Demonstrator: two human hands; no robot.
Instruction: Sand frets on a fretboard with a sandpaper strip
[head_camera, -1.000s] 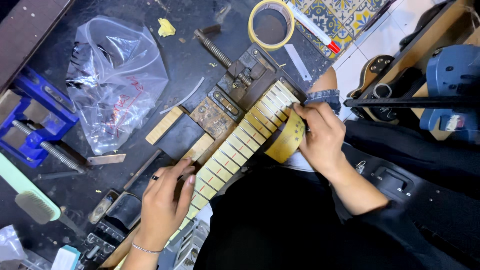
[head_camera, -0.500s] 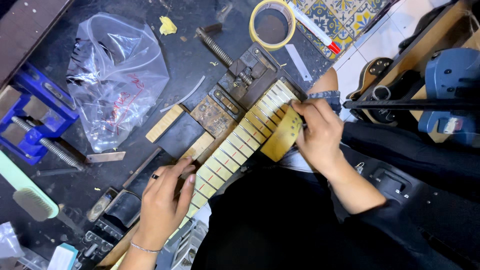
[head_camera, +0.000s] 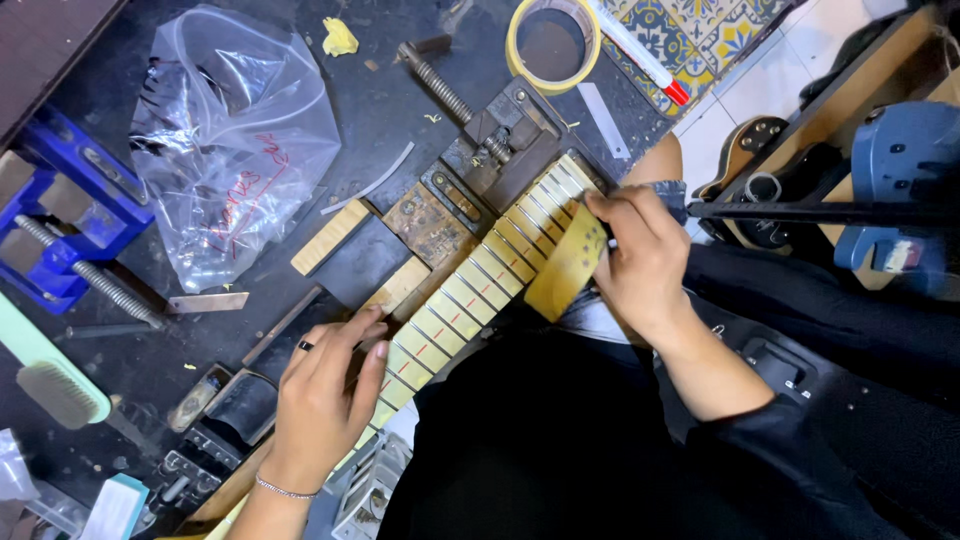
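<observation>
We steady the taped guitar neck (head_camera: 470, 290) with our flat, open left hand (head_camera: 325, 385) while our right hand (head_camera: 640, 255) grips the masking-tape roll (head_camera: 565, 272), mid-masking; pressing the strip down seems next.

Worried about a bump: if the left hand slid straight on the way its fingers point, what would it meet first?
The left hand points up-right along the taped fretboard; probably the metal vise clamping it, though depth is unclear.

The left hand (head_camera: 325, 385) wears a dark ring on one finger and a thin silver chain bracelet at the wrist. The right hand (head_camera: 640, 255) is bare, its forearm running into a pushed-up black sleeve; the rest of the clothing is black too
</observation>
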